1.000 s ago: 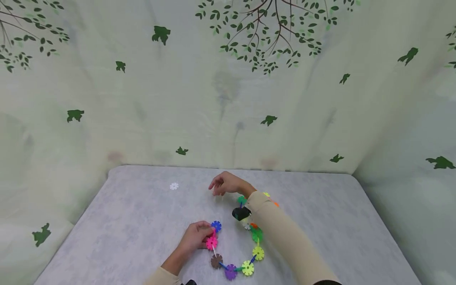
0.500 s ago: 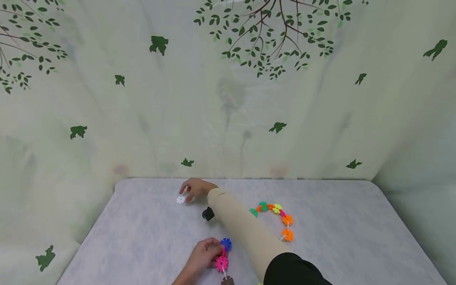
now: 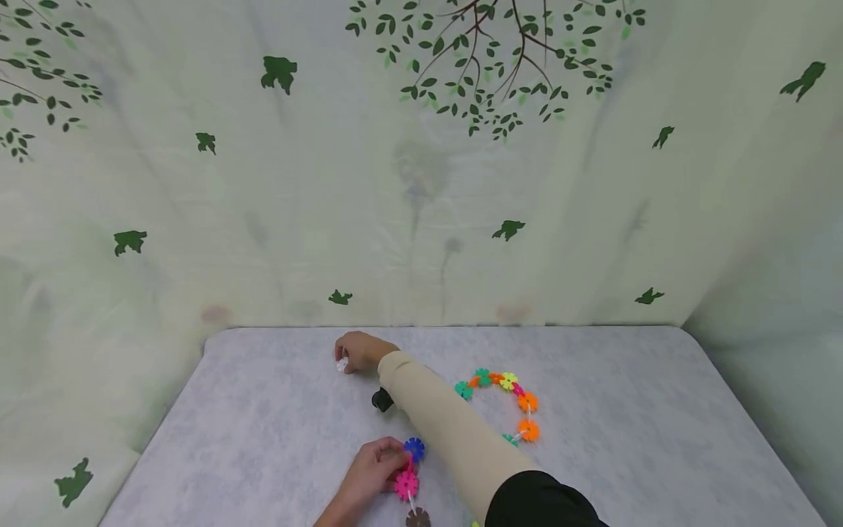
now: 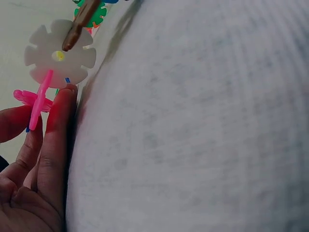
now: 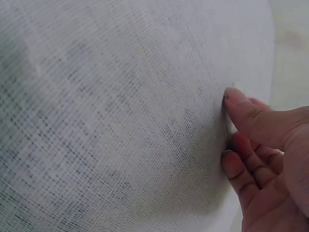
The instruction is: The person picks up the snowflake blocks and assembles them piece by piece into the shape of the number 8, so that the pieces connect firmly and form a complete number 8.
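Observation:
In the head view my left hand (image 3: pixel 372 472) pinches the end of a chain of linked plastic snowflake discs. A pink snowflake disc (image 3: pixel 406 484) and a blue one (image 3: pixel 414 449) show at its fingertips, with a brown disc (image 3: pixel 418 518) below. The left wrist view shows pink discs (image 4: pixel 41 99) by thumb and fingers, beside a white disc (image 4: pixel 60 53). Far across the table, my right hand (image 3: pixel 361 353) pinches a loose white snowflake disc (image 3: pixel 342 364); in the right wrist view its fingers are bent close to the cloth, and the disc is barely discernible.
The chain's far part, with green (image 3: pixel 464 390), yellow (image 3: pixel 508 380) and orange discs (image 3: pixel 528 430), curves on the table (image 3: pixel 626 410) right of my right sleeve (image 3: pixel 448 424). That arm hides the chain's middle. A leaf-printed curtain (image 3: pixel 421 183) hangs behind the table.
My right hand has reached left across the table to the loose white disc, closed its fingers on it and shifted it slightly right. The left hand keeps its hold on the chain.

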`<action>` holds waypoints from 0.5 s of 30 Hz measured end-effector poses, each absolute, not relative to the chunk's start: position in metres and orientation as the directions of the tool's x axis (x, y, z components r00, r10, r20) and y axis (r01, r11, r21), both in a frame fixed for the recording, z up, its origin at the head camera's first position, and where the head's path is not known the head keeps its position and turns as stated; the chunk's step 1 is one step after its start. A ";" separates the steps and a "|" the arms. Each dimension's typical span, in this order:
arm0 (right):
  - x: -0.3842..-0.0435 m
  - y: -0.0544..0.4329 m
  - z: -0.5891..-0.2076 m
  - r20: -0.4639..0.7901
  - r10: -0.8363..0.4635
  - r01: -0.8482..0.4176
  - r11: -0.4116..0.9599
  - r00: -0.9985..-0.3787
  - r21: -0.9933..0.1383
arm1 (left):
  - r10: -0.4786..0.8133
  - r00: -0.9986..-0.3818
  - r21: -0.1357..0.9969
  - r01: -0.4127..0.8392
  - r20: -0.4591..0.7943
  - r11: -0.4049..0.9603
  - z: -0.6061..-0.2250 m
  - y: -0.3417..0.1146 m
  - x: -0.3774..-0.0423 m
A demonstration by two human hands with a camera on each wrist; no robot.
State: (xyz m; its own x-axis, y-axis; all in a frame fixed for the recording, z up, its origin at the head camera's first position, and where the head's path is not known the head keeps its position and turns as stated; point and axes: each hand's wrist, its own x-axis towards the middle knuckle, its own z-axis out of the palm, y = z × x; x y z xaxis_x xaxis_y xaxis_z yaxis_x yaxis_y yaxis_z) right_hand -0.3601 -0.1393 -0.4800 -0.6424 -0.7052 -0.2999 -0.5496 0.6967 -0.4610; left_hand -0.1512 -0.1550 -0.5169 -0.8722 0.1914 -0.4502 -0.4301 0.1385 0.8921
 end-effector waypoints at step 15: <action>-0.345 -0.072 -0.474 -0.302 -0.615 -0.270 0.663 -0.728 -0.699 | 0.158 -0.906 0.919 -0.381 -0.393 0.103 -0.517 -0.154 -0.150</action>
State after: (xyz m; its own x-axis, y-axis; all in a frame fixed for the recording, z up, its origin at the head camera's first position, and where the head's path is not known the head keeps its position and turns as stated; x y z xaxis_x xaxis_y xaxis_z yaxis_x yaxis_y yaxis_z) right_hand -0.3449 -0.0721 -0.4735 -0.7285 -0.6151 -0.3017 -0.2701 0.6625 -0.6987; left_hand -0.1496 -0.1541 -0.5167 -0.9058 0.1584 -0.3929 -0.3807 0.1026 0.9190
